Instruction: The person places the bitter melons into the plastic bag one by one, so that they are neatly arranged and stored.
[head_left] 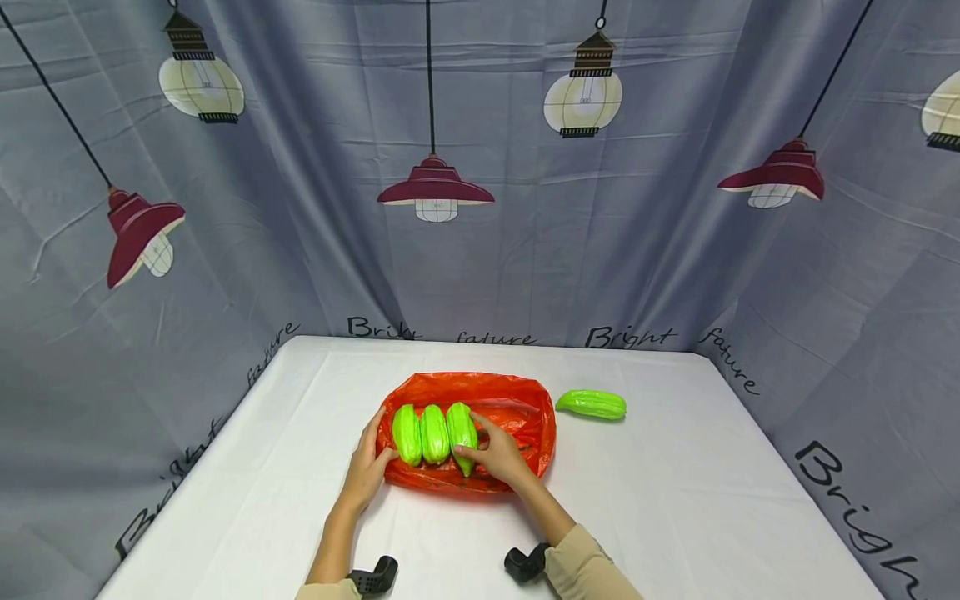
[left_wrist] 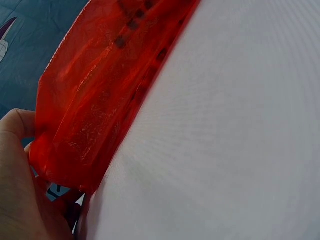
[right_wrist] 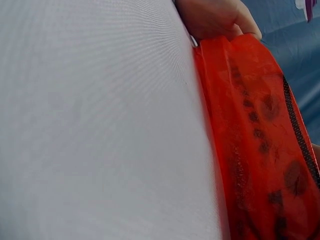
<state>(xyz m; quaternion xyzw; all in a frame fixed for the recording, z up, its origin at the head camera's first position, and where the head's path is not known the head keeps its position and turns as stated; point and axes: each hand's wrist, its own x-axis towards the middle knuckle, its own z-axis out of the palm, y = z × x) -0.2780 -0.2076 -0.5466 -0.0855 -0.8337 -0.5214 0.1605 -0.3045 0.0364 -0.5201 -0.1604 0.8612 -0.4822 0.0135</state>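
Note:
A red plastic bag [head_left: 517,417] lies spread wide as a shallow oval on the table, with three bright green ridged gourds side by side inside: a left one [head_left: 407,435], a middle one [head_left: 435,435] and a right one [head_left: 461,429]. My left hand [head_left: 364,467] grips the bag's left rim, thumb over the edge and fingers along the outside. In the right wrist view the left hand [right_wrist: 215,17] is at the bag's far end. My right hand [head_left: 498,454] holds the right gourd between thumb and fingers, reaching over the front rim.
Another green gourd [head_left: 592,405] lies on the white table [head_left: 675,500], just right of the bag. A grey curtain [head_left: 525,267] printed with lamps surrounds the table's back and sides. Dark spots show through the bag's wall in both wrist views.

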